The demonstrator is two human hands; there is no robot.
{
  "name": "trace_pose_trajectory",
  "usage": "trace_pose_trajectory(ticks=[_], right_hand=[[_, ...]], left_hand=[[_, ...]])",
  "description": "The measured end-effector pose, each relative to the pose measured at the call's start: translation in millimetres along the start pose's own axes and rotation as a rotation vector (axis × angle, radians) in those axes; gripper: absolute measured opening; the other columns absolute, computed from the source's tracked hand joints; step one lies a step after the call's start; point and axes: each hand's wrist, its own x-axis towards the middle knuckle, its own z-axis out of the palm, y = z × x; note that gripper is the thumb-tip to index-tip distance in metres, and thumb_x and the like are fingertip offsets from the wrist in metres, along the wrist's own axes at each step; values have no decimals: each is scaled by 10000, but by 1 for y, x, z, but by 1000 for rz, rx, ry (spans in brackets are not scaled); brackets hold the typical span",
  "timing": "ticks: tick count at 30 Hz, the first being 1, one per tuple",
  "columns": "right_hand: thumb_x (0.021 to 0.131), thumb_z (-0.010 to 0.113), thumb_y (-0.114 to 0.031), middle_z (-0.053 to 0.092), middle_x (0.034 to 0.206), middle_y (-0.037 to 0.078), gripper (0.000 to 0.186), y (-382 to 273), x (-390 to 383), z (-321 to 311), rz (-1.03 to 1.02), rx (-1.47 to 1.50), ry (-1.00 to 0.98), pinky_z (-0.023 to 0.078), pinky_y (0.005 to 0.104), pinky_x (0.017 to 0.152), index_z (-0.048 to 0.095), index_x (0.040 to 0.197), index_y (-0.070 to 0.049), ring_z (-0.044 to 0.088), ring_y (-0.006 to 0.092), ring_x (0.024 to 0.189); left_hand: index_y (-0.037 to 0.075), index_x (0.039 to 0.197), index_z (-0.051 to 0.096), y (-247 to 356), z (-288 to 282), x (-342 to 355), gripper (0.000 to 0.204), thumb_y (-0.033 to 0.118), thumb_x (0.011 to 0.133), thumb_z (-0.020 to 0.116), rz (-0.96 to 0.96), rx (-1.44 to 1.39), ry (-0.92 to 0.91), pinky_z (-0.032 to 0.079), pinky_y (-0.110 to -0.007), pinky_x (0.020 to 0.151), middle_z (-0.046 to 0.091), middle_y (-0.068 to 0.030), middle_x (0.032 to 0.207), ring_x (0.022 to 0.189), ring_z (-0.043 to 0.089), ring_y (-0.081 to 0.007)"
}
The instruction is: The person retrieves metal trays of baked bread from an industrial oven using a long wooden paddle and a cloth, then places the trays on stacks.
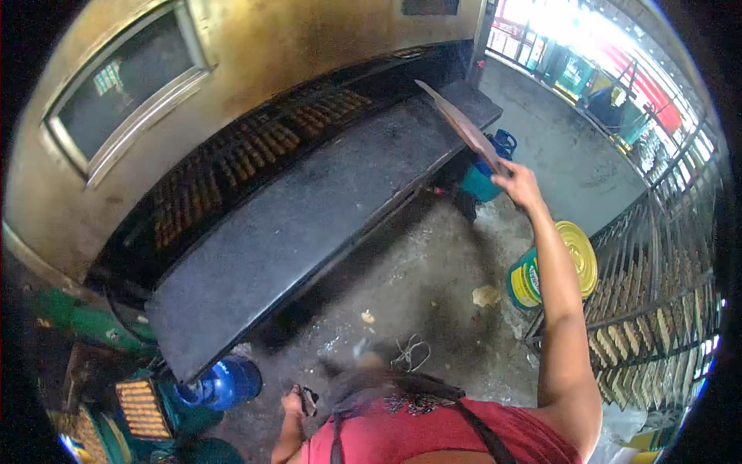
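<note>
Closed around the near end of a long, flat, brownish board [466, 130], the right hand [519, 185] holds it out in the upper right of the frame, the narrow far tip showing against the far end of the dark tabletop [309, 224]. The board looks thin and stiff, probably light for its size, though its length should make the tip swing; the near end, where the fingers sit, seems the place to hold it, firmly. At lower left of centre, the left hand [292, 402] is beside a small dark item [310, 399]; I cannot tell whether it grips it.
</note>
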Motion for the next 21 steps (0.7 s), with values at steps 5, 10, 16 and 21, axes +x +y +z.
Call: trace_pose_trajectory(ticks=[5,10,16,21], right_hand=[[727,717,-413,633,1083,248,586,-11,144,52,-70,-9,-39,485,419,889,613,1235,-141,617,386,1023],[731,708,-393,646,1045,244,573,8,221,52,-85,-114,-80,482,443,891,610,1240,-147,620,391,1004],[736,710,-280,643,782,163,528,33,291,-65,-193,-167,-349,473,373,705,621,1223,-97,599,202,702],[757,691,-235,632,750,37,559,30,363,-105,-197,-147,-553,484,274,619,583,1283,-81,557,135,627]], left_hand=[[43,1132,629,-52,25,117,327,222,859,651,174,31,-235,503,-395,752,667,-130,982,869,635,-253],[55,1148,625,-16,174,94,370,304,874,600,58,514,-181,498,-422,793,654,-193,1023,952,625,-312],[63,1183,608,65,344,8,465,414,884,550,457,985,-428,483,-453,860,638,-264,1059,1038,610,-387],[36,1266,520,171,466,-121,537,427,899,546,890,1221,-740,460,-476,887,641,-257,1059,999,617,-409]])
